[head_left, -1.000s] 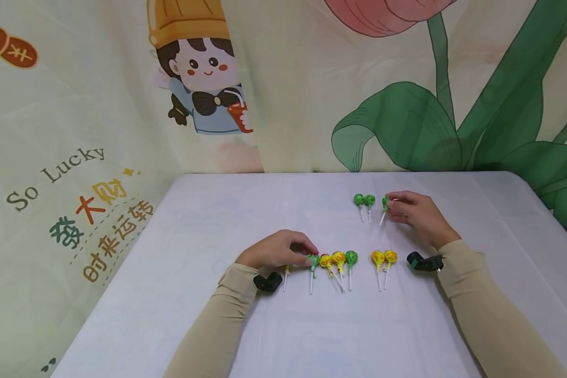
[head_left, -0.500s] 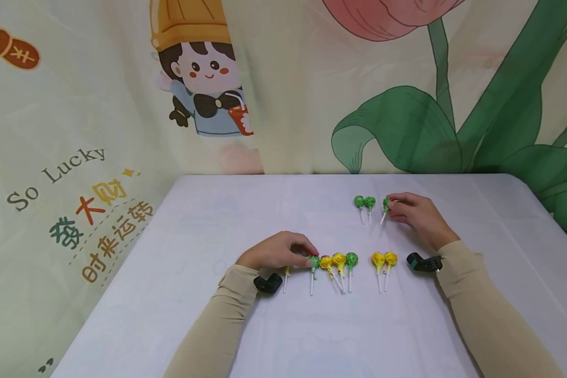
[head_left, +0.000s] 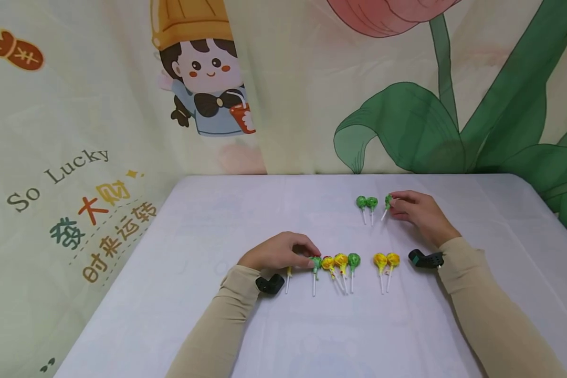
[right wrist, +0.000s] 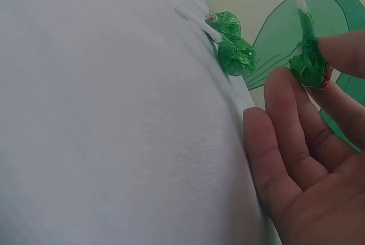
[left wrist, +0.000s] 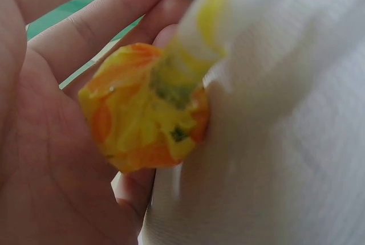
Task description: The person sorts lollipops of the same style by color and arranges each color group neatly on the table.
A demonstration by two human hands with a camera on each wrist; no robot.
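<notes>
I've got the right hand [head_left: 420, 214] pinching a green lollipop [head_left: 388, 201] near the white table's [head_left: 217, 220] far edge; left hand [head_left: 279, 251], partly hiding it, apparently pinches another green lollipop [head_left: 316, 264].

Here comes a green lollipop [right wrist: 309, 57], upper right from the right wrist; now a yellow-and-orange lollipop [left wrist: 134, 117], centre-left from the left wrist; white table [head_left: 245, 210], tan sleeves [head_left: 212, 325], green-leafed cream backdrop [head_left: 293, 105]!
</notes>
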